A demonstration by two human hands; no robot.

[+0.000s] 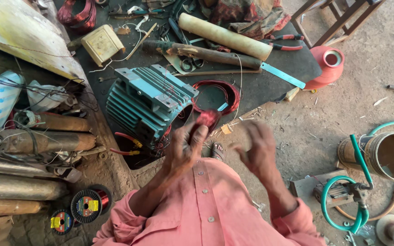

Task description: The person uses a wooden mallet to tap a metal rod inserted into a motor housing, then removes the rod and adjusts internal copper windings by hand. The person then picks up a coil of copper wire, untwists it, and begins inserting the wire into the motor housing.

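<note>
My left hand [185, 148] is raised in front of me, closed on a small bundle of red copper wire [207, 119]. My right hand [257, 146] hovers a little to the right of it, blurred, fingers curled and apart, holding nothing I can make out. Just beyond the hands a teal finned motor housing [144, 102] lies on the dark workbench [270, 84]. A loose coil of red wire [220, 93] rests on the bench beside the housing.
Pliers, scissors, a cardboard tube [224, 36] and a wooden stick litter the bench. Metal pump cylinders [37, 141] and wire spools [87, 206] lie at left. A red clay pot [329, 64], a bucket [388, 155] and a green hose [343, 200] stand on the dirt floor at right.
</note>
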